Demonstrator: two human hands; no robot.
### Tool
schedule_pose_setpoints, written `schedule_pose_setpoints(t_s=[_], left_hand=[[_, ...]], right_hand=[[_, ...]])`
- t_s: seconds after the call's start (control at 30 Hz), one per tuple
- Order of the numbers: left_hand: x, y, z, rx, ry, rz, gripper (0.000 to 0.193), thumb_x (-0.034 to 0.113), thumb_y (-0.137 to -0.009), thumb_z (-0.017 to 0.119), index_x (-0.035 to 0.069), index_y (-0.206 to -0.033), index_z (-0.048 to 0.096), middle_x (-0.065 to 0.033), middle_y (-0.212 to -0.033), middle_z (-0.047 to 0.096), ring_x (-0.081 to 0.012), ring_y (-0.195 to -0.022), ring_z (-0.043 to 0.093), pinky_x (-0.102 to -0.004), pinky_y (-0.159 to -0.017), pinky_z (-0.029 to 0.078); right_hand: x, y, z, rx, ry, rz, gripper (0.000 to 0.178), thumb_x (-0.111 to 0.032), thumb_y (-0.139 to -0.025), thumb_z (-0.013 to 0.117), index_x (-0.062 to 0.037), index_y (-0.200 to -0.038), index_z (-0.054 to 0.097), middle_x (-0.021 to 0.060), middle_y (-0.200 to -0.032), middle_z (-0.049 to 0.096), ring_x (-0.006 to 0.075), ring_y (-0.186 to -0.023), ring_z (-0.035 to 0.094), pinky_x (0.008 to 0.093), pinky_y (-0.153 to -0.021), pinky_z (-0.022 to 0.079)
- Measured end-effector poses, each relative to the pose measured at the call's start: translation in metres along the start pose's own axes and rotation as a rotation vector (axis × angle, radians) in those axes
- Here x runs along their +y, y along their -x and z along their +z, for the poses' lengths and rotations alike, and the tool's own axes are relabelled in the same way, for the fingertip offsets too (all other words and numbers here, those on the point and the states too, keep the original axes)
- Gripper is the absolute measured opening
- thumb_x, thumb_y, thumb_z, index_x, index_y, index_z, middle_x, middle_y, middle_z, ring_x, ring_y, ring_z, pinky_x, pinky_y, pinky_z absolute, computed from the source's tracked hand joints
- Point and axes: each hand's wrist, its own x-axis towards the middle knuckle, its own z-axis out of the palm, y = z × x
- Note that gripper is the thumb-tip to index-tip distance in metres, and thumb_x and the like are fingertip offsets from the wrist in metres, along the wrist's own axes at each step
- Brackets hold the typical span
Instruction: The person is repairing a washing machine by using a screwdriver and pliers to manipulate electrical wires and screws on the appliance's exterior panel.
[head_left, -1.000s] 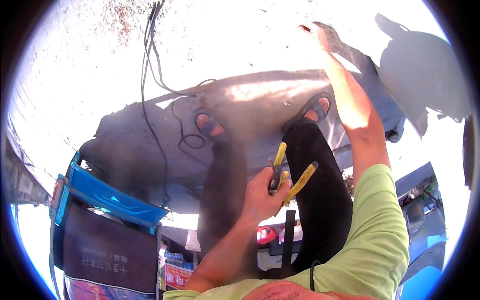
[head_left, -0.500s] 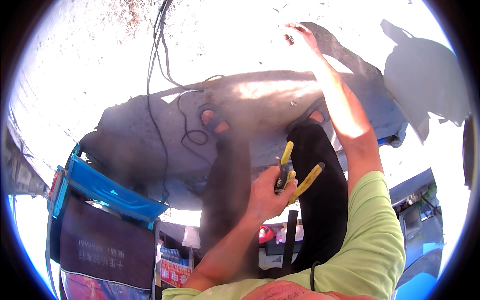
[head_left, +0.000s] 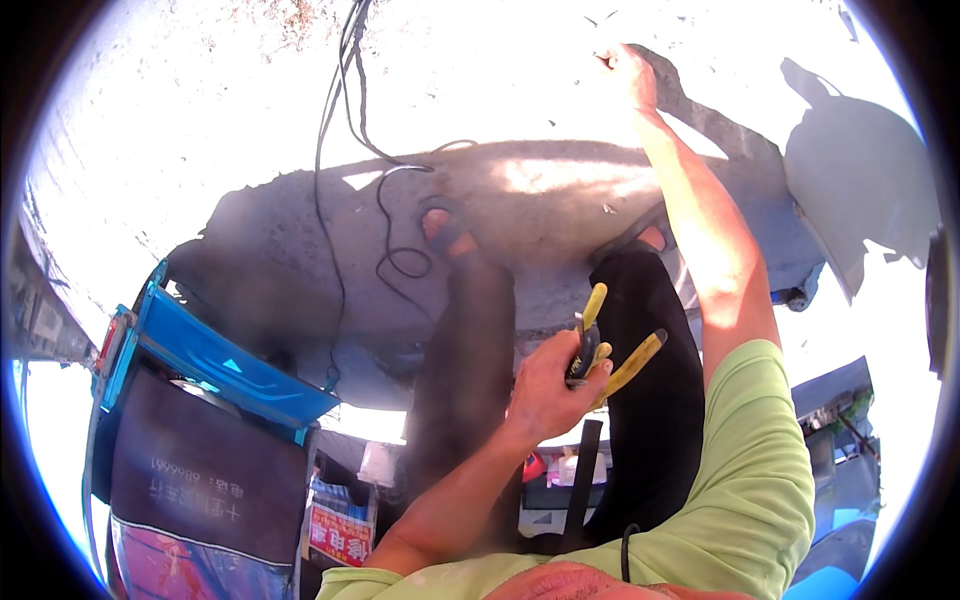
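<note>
In front of my body, my left hand [head_left: 550,385] is closed around a pair of pliers [head_left: 635,366]. Their yellow handles stick out beyond the fingers, spread apart, and a dark part shows by the thumb. The grip hides the rest of the tool. Stretched far out to the front right, my right hand [head_left: 630,78] hangs over sunlit ground, its fingers curled together. A small dark spot shows at its fingertips, but glare keeps me from making out what it is.
Black cables [head_left: 322,180] run across the ground at the left and loop near my left foot [head_left: 448,230]. A blue-framed item with a dark cover [head_left: 210,470] stands at the lower left. Behind my legs lies a red-and-white printed sheet [head_left: 340,532].
The whole view has shifted a little, so most things sit farther right. My right hand's fingers look more tightly curled. The left hand keeps its grip on the pliers.
</note>
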Motion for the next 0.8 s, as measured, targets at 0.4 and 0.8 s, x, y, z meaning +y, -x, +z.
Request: schedule_pose_setpoints(t_s=[0.4, 0.8], left_hand=[[0.007, 0.002, -0.006, 0.003, 0.114, -0.048, 0.024, 0.023, -0.086, 0.07, 0.004, -0.098, 0.062, -0.014, -0.088, 0.062, -0.0358, -0.084, 0.063, -0.0424, -0.076, 0.049], [0.001, 0.002, -0.015, 0.014, 0.146, -0.061, 0.025, 0.021, -0.089, 0.069, 0.0, -0.101, 0.062, -0.0076, -0.077, 0.067, -0.0127, -0.067, 0.065, -0.0297, -0.059, 0.05]], right_hand=[[0.003, 0.007, 0.0, -0.117, -0.091, 0.081, 0.028, -0.032, -0.084, 0.071, -0.009, -0.1, 0.071, 0.0074, -0.094, 0.075, 0.02, -0.087, 0.071, 0.0333, -0.079, 0.053], [0.02, 0.053, -0.016, -0.272, -0.901, 0.316, 0.009, -0.014, -0.09, 0.067, -0.0068, -0.084, 0.066, 0.0024, -0.085, 0.069, 0.0092, -0.071, 0.06, 0.0251, -0.06, 0.047]])
